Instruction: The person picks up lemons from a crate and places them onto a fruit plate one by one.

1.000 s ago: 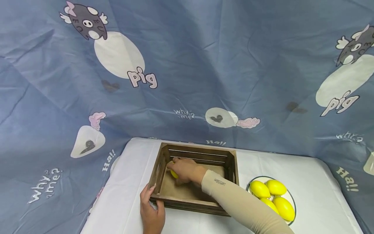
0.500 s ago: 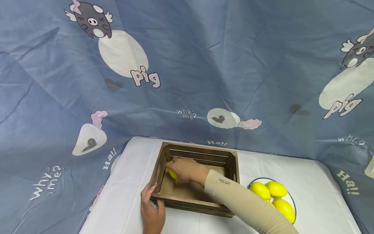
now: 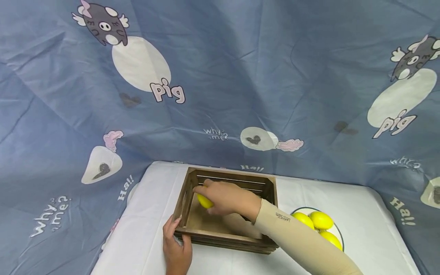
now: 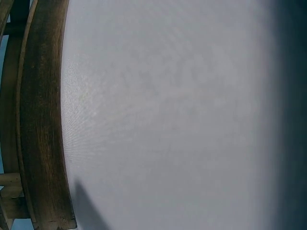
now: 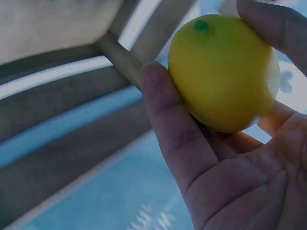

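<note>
A dark wooden crate [image 3: 227, 240] sits on the white table [image 3: 361, 214]. My right hand [image 3: 223, 198] reaches into its far left corner and grips a yellow lemon [image 3: 204, 201]. In the right wrist view the lemon [image 5: 223, 72] lies between my curled fingers [image 5: 172, 129], with the crate slats [image 5: 72, 96] behind it. My left hand [image 3: 176, 248] holds the crate's near left corner, thumb on the rim. The left wrist view shows only the crate's wooden edge [image 4: 41, 120] and white cloth [image 4: 168, 115]; the hand itself is out of that frame.
A white plate [image 3: 338, 233] with three lemons [image 3: 321, 220] stands right of the crate. A blue cartoon-print cloth [image 3: 220, 76] hangs behind and around the table. My beige sleeve [image 3: 302, 244] crosses the crate's near right side.
My right hand has risen a little inside the crate with the lemon still in it. The left hand stays on the crate corner.
</note>
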Demonstrator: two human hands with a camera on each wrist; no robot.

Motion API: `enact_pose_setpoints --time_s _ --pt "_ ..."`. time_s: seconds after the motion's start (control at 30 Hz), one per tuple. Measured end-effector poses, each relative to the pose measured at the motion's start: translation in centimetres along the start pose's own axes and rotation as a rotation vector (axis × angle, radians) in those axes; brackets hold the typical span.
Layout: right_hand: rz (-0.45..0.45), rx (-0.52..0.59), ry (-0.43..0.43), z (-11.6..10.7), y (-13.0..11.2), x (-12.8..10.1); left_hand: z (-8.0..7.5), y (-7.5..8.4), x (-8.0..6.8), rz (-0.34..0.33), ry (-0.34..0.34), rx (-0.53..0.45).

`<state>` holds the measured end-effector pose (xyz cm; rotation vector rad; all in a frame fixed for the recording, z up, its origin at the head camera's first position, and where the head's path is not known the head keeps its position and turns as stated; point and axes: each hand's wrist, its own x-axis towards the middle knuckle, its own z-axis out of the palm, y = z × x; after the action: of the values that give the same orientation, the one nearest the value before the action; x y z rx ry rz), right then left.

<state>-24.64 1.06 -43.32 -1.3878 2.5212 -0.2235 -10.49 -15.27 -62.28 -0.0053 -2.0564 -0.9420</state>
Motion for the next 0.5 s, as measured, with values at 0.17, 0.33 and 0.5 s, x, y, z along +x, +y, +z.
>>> enact_pose_setpoints --time_s 0.17,0.33,0.5 --pt "-0.004 0.064 0.042 -2.3 -0.1 -2.2 0.0 0.1 0.0 0.001 -0.003 0.003" --pt "-0.011 0.060 0.092 -4.2 0.1 -4.6 0.0 0.0 -0.1 0.005 0.014 0.002" --pt "-0.023 0.035 0.180 -5.8 0.3 -7.7 0.1 -0.2 -0.1 0.019 0.033 -0.012"
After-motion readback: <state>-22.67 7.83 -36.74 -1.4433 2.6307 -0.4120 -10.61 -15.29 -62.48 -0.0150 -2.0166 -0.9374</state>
